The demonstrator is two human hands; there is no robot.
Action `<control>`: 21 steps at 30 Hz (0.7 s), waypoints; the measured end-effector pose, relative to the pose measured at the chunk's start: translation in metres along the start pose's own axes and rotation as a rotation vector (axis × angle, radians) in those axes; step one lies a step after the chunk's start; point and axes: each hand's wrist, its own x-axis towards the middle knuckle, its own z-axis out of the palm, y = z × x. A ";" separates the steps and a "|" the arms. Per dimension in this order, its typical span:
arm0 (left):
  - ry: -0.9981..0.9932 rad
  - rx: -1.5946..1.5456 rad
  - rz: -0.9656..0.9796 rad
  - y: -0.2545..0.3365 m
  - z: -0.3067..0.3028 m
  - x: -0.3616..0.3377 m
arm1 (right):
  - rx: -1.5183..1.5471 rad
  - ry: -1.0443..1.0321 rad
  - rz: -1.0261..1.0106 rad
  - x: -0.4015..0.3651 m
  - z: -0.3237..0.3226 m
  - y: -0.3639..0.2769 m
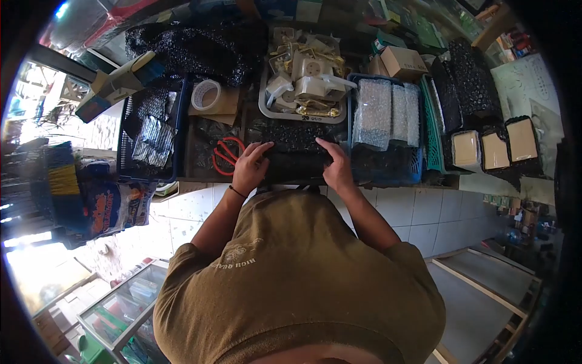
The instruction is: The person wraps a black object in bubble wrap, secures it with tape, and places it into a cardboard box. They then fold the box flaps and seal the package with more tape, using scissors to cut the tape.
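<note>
In the head view, which is the only feed I have, I look down over the person's olive shirt to a crowded bench on the far side.

Both arms reach out to a black wrapped bundle [297, 159] lying at the near edge of the bench, in the middle, between two baskets. The left hand [250, 165] lies flat on the bundle's left end with its fingers spread and nothing gripped. I read that as pressing the wrap down to keep it from springing up. The right hand [335, 167] sits on the right end with its fingers bent over the edge, but I cannot tell whether it is actually clamping the bundle.

Red scissors [225, 155] lie just left of the left hand, touching or nearly so, probably kept there for easy reach. A tape roll [206, 94] sits farther back on cardboard.

Beyond the bundle, a grey tray [265, 109] holds white sockets and brass fittings. To the right, a blue basket [388, 173] carries bubble-wrapped packets [376, 112] standing side by side. On the left, a dark basket [124, 145] holds crumpled silvery wrap.
</note>
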 end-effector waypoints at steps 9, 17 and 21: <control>0.118 0.058 0.067 -0.005 0.010 -0.008 | -0.057 0.062 -0.055 -0.006 0.001 -0.006; 0.139 -0.088 -0.060 -0.018 0.014 -0.023 | -0.055 -0.011 -0.165 -0.006 0.011 0.005; 0.219 -0.211 -0.126 -0.024 0.016 -0.022 | -0.016 0.033 -0.154 -0.004 0.012 0.002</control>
